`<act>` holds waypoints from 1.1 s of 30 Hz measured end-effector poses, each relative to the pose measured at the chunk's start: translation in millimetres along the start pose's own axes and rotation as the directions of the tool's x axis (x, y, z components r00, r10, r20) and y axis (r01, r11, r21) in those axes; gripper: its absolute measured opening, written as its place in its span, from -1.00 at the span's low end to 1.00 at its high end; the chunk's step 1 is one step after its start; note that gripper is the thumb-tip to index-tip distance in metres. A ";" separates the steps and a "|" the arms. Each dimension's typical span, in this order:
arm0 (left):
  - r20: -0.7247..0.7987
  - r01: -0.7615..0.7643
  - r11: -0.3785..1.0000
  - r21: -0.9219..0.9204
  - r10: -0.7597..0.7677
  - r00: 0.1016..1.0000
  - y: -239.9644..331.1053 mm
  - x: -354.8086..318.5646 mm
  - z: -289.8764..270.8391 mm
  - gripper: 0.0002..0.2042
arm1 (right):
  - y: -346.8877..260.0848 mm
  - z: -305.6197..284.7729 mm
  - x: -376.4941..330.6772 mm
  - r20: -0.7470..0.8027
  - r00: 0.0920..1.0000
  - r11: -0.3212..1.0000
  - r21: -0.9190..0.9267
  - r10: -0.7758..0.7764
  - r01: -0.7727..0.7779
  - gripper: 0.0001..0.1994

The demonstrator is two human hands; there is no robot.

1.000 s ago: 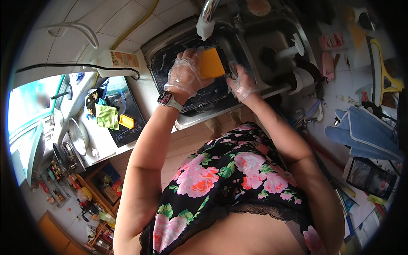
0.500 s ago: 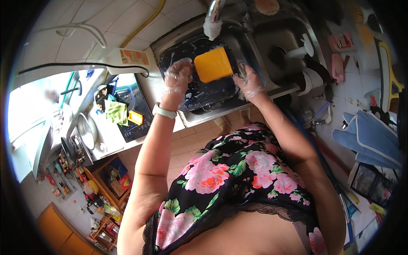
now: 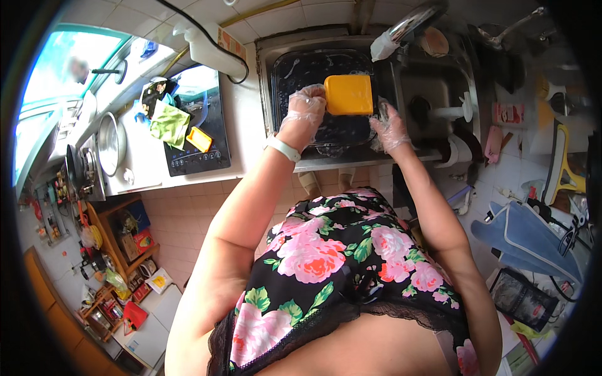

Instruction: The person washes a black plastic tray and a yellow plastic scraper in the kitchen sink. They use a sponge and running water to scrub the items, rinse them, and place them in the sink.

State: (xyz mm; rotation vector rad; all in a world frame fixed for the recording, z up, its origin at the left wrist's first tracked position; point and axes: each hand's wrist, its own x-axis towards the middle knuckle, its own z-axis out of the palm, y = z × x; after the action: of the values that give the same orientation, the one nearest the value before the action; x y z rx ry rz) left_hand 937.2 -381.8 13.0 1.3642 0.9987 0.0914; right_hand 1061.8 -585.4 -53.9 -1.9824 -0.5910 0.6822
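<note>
A yellow square plastic piece with rounded corners [image 3: 348, 95], like a shallow box or lid, is held level over the sink. Its left edge is pinched by my left hand [image 3: 305, 113], which wears a clear plastic glove. My right hand [image 3: 392, 127], also gloved, is beside the piece's right edge, its fingers curled round something greyish that I cannot make out. Below both hands a large dark rectangular tray [image 3: 295, 70] lies in the left basin, streaked with suds. The underside of the yellow piece is hidden.
A chrome faucet [image 3: 411, 28] hangs over the divider, and a white-handled object [image 3: 448, 113] lies in the right basin. Left of the sink are a white jug [image 3: 210, 45], a black cooktop [image 3: 213, 141], a green cloth [image 3: 169, 125] and a small orange-yellow item [image 3: 199, 139].
My view has turned, so the sink appears farther right. The yellow piece has gone from tilted to nearly square-on, and my left hand, earlier apart from it, now grips its left edge.
</note>
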 end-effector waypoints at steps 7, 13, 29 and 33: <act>-0.077 -0.017 0.996 0.092 0.024 0.997 4.2 6.6 8.3 -0.68 | -7.0 -1.8 0.8 -0.021 0.999 0.991 -0.124 0.046 -0.048 -0.43; -0.035 -0.110 0.992 0.061 0.113 0.993 5.7 -5.1 4.5 -0.58 | -8.8 1.0 -1.0 -0.041 0.999 0.988 -0.149 0.036 -0.042 -0.43; 0.212 -0.199 0.975 0.100 0.174 0.961 51.8 -7.3 39.2 -0.53 | -20.4 20.1 3.1 0.040 0.994 0.985 -0.147 0.101 -0.094 -0.45; 0.333 -0.389 0.921 0.017 0.362 0.871 55.1 -26.1 51.6 -0.57 | -14.8 25.2 8.4 -0.011 0.994 0.986 -0.129 0.107 -0.107 -0.41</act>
State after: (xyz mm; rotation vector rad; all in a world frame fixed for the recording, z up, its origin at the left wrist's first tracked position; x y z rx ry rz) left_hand 980.5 -421.8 66.8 1.5793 0.4553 0.1135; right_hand 1049.1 -557.9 -53.3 -2.1480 -0.5407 0.7202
